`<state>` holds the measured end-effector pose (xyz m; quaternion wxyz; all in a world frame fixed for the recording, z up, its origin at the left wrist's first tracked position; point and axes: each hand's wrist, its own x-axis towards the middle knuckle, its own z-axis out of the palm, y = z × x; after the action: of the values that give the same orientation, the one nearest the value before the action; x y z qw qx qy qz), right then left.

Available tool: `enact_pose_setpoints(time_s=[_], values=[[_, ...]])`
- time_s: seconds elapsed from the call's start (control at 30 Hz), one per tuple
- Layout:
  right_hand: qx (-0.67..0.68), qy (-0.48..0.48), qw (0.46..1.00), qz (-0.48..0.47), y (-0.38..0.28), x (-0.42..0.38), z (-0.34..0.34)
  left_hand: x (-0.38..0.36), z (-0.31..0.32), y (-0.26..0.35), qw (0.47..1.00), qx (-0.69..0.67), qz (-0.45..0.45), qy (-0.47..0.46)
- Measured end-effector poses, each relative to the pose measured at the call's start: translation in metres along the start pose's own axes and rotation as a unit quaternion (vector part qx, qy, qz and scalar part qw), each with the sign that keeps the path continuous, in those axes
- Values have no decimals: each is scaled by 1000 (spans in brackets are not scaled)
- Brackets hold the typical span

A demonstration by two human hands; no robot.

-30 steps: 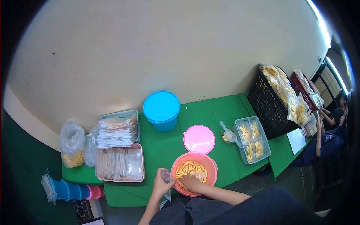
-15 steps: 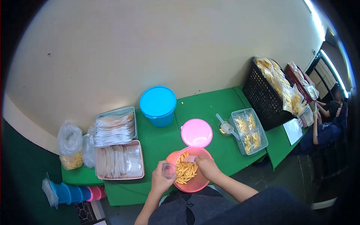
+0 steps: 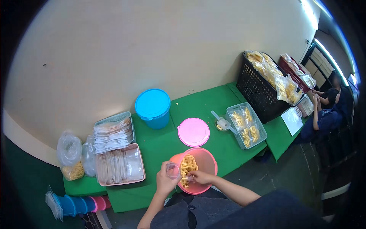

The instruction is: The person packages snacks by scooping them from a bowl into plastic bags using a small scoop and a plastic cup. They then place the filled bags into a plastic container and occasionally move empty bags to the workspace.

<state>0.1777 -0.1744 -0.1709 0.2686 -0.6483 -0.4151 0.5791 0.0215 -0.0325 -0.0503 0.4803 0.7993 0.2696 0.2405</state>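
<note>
My left hand (image 3: 166, 180) is closed on a clear plastic bag (image 3: 173, 171), its mouth rounded open, over the left rim of the pink bucket (image 3: 207, 164). Inside the bucket lie yellow stick-shaped snacks (image 3: 188, 163), heaped toward its left side. My right hand (image 3: 201, 177) reaches in from the right, closed on a translucent scoop (image 3: 189, 178) that is mostly hidden by the fingers and the snacks. Just behind the bucket, its pink lid (image 3: 193, 132) lies flat on the green cloth.
A blue lidded bucket (image 3: 153, 108) stands behind. Trays of flat bags (image 3: 114, 166) are at left, beside a tied snack bag (image 3: 72, 170). On the right are a white scoop (image 3: 223, 123), a tray of filled packets (image 3: 247, 126) and a black basket (image 3: 259, 87). People (image 3: 328, 110) sit beyond.
My right hand has lowered the scoop from the snacks' upper area down into them, nearer my left hand. My left hand keeps its hold by the rim. The whole view has shifted slightly.
</note>
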Motion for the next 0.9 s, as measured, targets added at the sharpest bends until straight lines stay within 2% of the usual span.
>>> enact_pose_setpoints(time_s=[0.1, 0.2, 0.23, 0.4, 0.5, 0.53, 0.7, 0.77, 0.83, 0.9], values=[[166, 154, 973, -49, -8, 5, 24, -1, -1, -2, 1000, -9, -8, 23], [137, 157, 976, -63, -6, 6, 12, -2, -6, -12, 999, -31, -24, 31], [192, 156, 967, -64, -3, 7, 10, -3, -8, -16, 999, -29, -24, 33], [249, 174, 951, -56, -37, -14, -3, -4, -20, -29, 995, -46, -50, 69], [191, 254, 947, -56, -64, -30, -9, -6, -22, -47, 993, -24, -51, 102], [189, 250, 948, -59, -66, -31, -8, -7, -24, -53, 993, -21, -51, 107], [248, 291, 918, -105, -71, -44, -15, -12, -38, -72, 992, -12, -92, 81], [272, 298, 908, -115, -70, -51, -14, -15, -42, -76, 993, -5, -73, 87], [349, 335, 863, -146, -68, -54, -14, -14, -42, -78, 994, 0, -56, 95], [336, 359, 857, -155, -64, -55, -13, -17, -48, -66, 984, -49, -23, 172]])
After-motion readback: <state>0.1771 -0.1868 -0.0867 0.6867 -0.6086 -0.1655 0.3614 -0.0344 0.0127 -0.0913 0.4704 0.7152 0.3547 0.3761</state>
